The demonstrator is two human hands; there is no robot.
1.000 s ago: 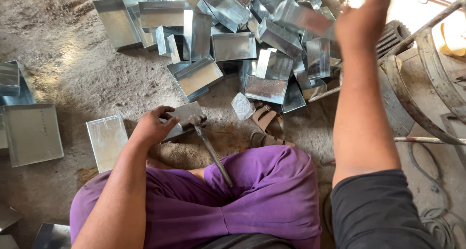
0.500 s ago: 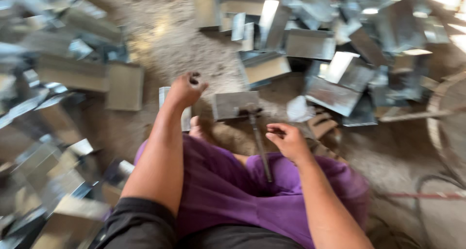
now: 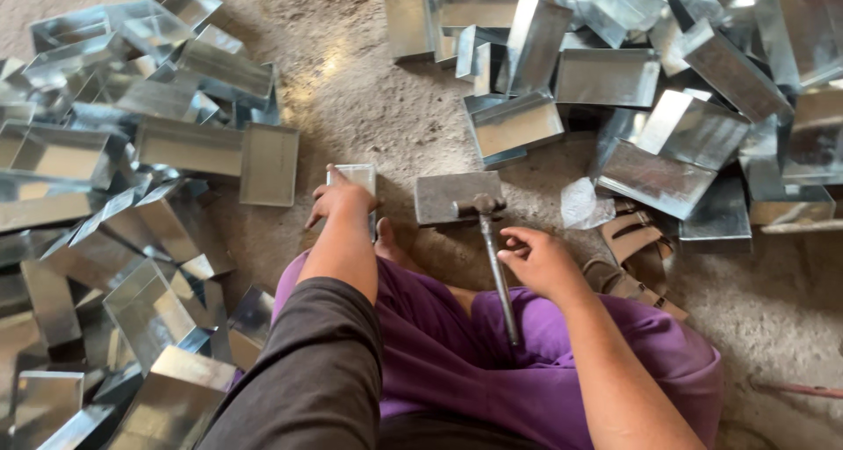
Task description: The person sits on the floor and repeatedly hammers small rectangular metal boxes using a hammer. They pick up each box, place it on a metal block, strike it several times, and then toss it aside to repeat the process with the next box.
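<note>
I sit cross-legged on the floor in purple trousers. My left hand (image 3: pixel 338 200) rests on a small flat metal tray (image 3: pixel 356 180) lying in front of my knee, fingers curled over its edge. My right hand (image 3: pixel 540 261) hovers half open beside the handle of a hammer (image 3: pixel 493 257), not clearly gripping it. The hammer's head lies on a dark flat metal block (image 3: pixel 448 195) on the floor between my hands.
A heap of shiny folded sheet-metal trays (image 3: pixel 132 151) fills the left side. Another heap (image 3: pixel 667 81) spreads across the top right. Brown sandals (image 3: pixel 632 248) and a crumpled plastic scrap (image 3: pixel 584 206) lie right of the hammer. The floor is dusty concrete (image 3: pixel 360 90).
My view swung left, bringing the left heap into sight. My right arm came down from high up to beside the hammer handle. My left hand left the hammer and reached the small tray.
</note>
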